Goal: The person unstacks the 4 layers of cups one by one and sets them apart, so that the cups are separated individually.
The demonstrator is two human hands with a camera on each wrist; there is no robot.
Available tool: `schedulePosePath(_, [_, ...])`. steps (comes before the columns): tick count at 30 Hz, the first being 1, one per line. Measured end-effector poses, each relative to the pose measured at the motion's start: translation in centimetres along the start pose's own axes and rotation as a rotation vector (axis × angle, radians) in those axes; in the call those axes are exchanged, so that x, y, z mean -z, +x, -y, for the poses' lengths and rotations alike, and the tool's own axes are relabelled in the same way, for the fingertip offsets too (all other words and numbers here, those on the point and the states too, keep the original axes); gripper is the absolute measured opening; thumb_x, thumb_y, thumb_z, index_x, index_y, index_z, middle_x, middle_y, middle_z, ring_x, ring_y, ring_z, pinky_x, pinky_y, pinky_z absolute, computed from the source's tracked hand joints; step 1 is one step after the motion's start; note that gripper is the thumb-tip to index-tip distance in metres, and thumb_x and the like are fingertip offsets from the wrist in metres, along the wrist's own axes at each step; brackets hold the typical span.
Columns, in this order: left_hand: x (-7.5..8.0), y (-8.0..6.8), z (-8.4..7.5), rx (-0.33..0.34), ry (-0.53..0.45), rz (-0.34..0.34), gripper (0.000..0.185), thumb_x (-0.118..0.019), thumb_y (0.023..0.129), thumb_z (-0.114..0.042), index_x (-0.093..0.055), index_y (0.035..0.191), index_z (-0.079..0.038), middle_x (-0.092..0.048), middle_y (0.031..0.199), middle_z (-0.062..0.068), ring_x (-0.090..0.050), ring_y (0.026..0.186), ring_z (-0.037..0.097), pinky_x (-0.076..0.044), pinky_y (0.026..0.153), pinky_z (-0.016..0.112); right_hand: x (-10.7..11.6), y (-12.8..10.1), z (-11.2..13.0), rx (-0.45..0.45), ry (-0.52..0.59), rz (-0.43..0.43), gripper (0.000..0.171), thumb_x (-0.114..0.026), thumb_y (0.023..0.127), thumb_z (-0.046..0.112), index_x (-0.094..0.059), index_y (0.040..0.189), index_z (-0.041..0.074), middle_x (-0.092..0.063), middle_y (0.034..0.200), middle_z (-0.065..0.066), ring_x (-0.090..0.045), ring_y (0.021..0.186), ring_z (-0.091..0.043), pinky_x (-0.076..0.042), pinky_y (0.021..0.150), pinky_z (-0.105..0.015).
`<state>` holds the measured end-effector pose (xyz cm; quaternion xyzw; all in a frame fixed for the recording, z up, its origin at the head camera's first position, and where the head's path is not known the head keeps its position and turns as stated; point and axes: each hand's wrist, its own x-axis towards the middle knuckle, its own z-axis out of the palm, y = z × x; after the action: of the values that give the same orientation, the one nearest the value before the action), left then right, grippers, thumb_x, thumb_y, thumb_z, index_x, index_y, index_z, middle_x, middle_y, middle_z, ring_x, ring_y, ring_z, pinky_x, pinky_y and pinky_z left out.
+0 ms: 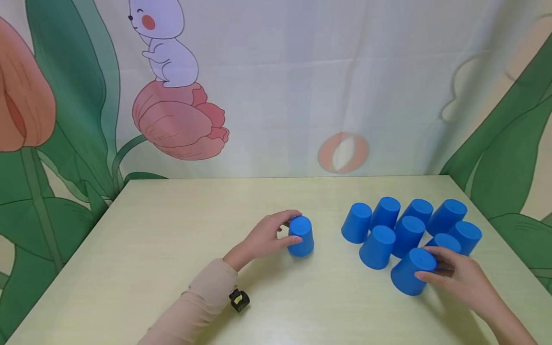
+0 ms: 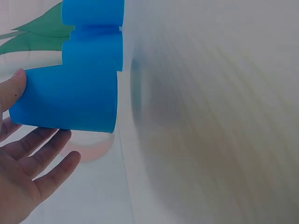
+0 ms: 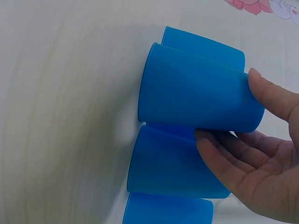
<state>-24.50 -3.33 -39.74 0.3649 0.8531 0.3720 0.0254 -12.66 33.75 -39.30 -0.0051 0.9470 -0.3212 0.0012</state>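
Left hand [image 1: 265, 238]: fingers and thumb curled around a single smooth blue plastic cup [image 1: 301, 236], thumb on the near side, fingertips over the flat base. In the left wrist view the thumb [image 2: 11, 88] presses the cup's closed end while the other fingers lie spread and relaxed below the wall. The cup stands upside down on the pale yellow-green wood-grain table [image 1: 172, 249], rim down, base up, long axis near vertical. It is a tapered cone, wider at the rim, with a matte, unmarked surface.

Right hand [image 1: 463, 280]: thumb and fingers pinch the closed end of the nearest blue plastic cup of the cluster [image 1: 411, 270]. This cup is tilted, base leaning toward the hand, rim away and to the hand's left. The right wrist view shows the thumb [image 3: 264, 91] on the base edge and the fingers [image 3: 224, 149] under the wall, loosely bent.

Just beyond the right hand, 8 more inverted blue cups [image 1: 407, 223] are packed together, walls touching, well apart from the left hand's cup.

The left forearm wears a beige knit sleeve [image 1: 196, 306]. Behind the table hangs a printed fabric backdrop with tulips [image 1: 181, 120].
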Motion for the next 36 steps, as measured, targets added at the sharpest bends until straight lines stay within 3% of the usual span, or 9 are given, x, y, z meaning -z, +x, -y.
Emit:
schedulePosePath(12, [-2.3, 3.6, -2.0, -0.014, 0.060, 0.056, 0.054, -0.064, 0.085, -0.032, -0.045, 0.130, -0.008, -0.055, 0.122, 0.004, -0.055, 0.101, 0.017, -0.047, 0.078, 0.026, -0.1, 0.0, 0.2, -0.021, -0.012, 0.005, 0.070, -0.073, 0.077, 0.030, -0.043, 0.123, -0.013, -0.051, 0.113, -0.035, -0.057, 0.095, -0.045, -0.049, 0.075, -0.049])
schedulePosePath(22, [-4.1, 6.1, -3.1, 0.065, 0.112, 0.122, 0.055, -0.062, 0.086, -0.036, -0.044, 0.132, -0.013, -0.055, 0.123, 0.002, -0.055, 0.103, 0.014, -0.046, 0.078, 0.021, -0.1, -0.3, 0.3, -0.013, -0.008, 0.003, 0.068, -0.073, 0.077, 0.028, -0.044, 0.122, -0.014, -0.052, 0.112, -0.034, -0.057, 0.093, -0.045, -0.049, 0.075, -0.049])
schedulePosePath(29, [-4.8, 6.3, -2.7, 0.138, 0.108, 0.133, 0.057, -0.060, 0.087, -0.035, -0.039, 0.136, -0.014, -0.053, 0.126, 0.004, -0.053, 0.109, 0.020, -0.047, 0.083, 0.028, -0.3, 0.2, 0.3, 0.001, -0.008, 0.010, 0.068, -0.073, 0.077, 0.028, -0.044, 0.122, -0.013, -0.052, 0.111, -0.034, -0.057, 0.093, -0.045, -0.049, 0.075, -0.049])
schedulePosePath(36, [-4.3, 5.1, -2.1, 0.168, 0.068, 0.098, 0.069, -0.057, 0.088, -0.038, -0.021, 0.145, -0.023, -0.042, 0.138, 0.004, -0.049, 0.117, 0.022, -0.045, 0.089, 0.036, -0.6, 0.5, 0.2, 0.018, -0.033, -0.013, 0.072, -0.072, 0.077, 0.031, -0.041, 0.125, -0.013, -0.051, 0.113, -0.035, -0.056, 0.094, -0.046, -0.048, 0.076, -0.052])
